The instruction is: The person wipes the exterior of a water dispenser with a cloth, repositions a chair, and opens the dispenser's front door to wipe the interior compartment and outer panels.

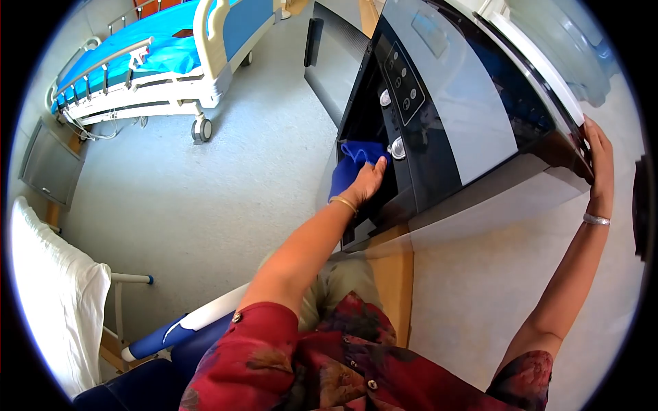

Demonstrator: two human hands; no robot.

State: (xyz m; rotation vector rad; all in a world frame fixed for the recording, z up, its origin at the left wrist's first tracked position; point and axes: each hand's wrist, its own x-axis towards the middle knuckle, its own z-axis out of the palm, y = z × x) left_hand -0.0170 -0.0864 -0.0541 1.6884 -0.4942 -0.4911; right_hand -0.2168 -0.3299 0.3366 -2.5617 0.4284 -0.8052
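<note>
A red, dark-floral, short-sleeved cloth shirt is showing small round buttons above khaki cloth trousers; a thin gold-coloured bangle is circling the left wrist, a silver-coloured band the right wrist

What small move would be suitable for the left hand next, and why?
Perhaps draw the left hand, with its blue cloth, gently along the dark recess of the water dispenser. The cloth is bunched in that hand beside a round silver fitting, and the right hand rests on the dispenser, which may help to steady it.
</note>
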